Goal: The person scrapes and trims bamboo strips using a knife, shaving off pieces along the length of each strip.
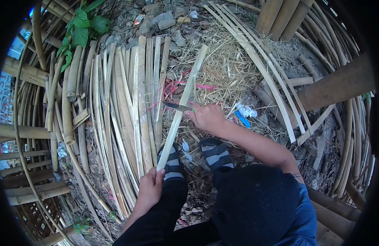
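Observation:
My left hand (149, 187) is closed around the near end of a long, pale bamboo strip (182, 105), which slants up and away from me. In my right hand (208, 119) is a knife (176, 106), its dark blade lying across the strip about halfway along and pointing left. The fingers of my right hand are wrapped round the handle, which is mostly hidden. Beneath the strip's far half lie pink plastic string (171, 88) and dry bamboo shavings (228, 76).
Many split bamboo strips (134, 102) lie side by side on my left. Several longer strips (267, 67) rest at the right, near a thick bamboo pole (339, 84). White crumpled plastic (246, 110) and a blue wrapper (242, 119) lie beside my right forearm. Sandalled feet (216, 153) are below.

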Tool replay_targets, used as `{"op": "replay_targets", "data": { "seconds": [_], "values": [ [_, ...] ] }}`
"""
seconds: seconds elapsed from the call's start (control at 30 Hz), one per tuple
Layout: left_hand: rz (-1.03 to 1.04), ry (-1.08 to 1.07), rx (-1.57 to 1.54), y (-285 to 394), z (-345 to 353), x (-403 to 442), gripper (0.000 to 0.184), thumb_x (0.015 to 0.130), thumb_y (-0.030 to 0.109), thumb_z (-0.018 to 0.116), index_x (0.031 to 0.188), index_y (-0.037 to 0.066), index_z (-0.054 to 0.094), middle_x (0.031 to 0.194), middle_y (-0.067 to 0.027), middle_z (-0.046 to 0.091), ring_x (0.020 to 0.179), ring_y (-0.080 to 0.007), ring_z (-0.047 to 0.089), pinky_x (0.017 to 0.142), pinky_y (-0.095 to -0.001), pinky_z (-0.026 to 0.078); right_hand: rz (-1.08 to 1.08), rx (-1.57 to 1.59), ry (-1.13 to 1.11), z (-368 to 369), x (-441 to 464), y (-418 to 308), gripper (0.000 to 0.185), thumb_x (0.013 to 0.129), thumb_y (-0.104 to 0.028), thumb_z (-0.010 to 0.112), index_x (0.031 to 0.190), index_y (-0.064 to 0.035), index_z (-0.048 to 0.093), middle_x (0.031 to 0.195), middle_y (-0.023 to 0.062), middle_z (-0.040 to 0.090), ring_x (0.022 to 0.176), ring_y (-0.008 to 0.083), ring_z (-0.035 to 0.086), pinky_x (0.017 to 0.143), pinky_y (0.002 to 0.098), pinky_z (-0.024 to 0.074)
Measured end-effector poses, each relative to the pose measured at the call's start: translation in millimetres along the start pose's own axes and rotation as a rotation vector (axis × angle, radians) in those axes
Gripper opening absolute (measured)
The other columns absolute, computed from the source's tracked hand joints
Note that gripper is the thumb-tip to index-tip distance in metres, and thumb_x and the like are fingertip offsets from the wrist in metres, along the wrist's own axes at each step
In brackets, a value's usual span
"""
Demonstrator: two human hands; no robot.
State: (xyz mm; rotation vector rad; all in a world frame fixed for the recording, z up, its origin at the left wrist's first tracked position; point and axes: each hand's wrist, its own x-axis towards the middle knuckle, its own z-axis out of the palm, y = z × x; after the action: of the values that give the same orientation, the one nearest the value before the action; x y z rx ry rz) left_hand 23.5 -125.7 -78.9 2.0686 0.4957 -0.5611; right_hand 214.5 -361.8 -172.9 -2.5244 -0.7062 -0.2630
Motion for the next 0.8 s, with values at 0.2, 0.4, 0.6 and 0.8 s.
{"op": "replay_targets", "data": {
  "seconds": [0.2, 0.4, 0.6, 0.8],
  "values": [
    [0.026, 0.046, 0.054, 4, 1, -1, 0.034, 0.104, 0.025, 0.056, 0.086, -0.004, 0.059, 0.060, -0.0114, 0.058, 0.052, -0.0186, 0.054, 0.053, -0.0353, 0.043, -0.055, -0.152, -0.040, 4, 19, 45, 0.052, 0.099, -0.048, 0.053, 0.079, -0.0009, 0.064, 0.055, 0.0140, 0.063, 0.049, 0.0328, 0.066, 0.044, 0.0453, 0.0520],
    [0.022, 0.016, 0.007, 2, 0, -2, 0.032, 0.105, 0.024, 0.055, 0.086, -0.001, 0.057, 0.061, -0.0042, 0.052, 0.053, -0.0119, 0.047, 0.051, -0.0307, 0.038, 0.003, -0.250, -0.027, -1, 37, 90, 0.049, 0.099, -0.046, 0.053, 0.079, -0.0031, 0.065, 0.058, 0.0144, 0.064, 0.055, 0.0343, 0.068, 0.048, 0.0459, 0.0534],
    [-0.055, 0.044, -0.057, 4, -20, -20, 0.034, 0.105, 0.026, 0.055, 0.087, -0.002, 0.059, 0.062, -0.0027, 0.054, 0.056, -0.0088, 0.046, 0.052, -0.0294, 0.038, 0.728, -0.129, -0.029, -69, 38, 258, 0.069, 0.107, -0.048, 0.026, 0.102, 0.0055, 0.069, 0.093, 0.0318, 0.069, 0.092, 0.0506, 0.066, 0.087, 0.0561, 0.0500],
    [-0.066, 0.052, -0.232, 10, -13, -10, 0.034, 0.106, 0.027, 0.053, 0.085, 0.000, 0.055, 0.061, 0.0020, 0.048, 0.055, -0.0058, 0.040, 0.049, -0.0269, 0.033, 0.647, 0.158, 0.248, -96, 50, 121, 0.072, 0.106, -0.054, 0.030, 0.087, 0.0057, 0.065, 0.081, 0.0338, 0.064, 0.082, 0.0517, 0.063, 0.076, 0.0547, 0.0469]
  ]
}}
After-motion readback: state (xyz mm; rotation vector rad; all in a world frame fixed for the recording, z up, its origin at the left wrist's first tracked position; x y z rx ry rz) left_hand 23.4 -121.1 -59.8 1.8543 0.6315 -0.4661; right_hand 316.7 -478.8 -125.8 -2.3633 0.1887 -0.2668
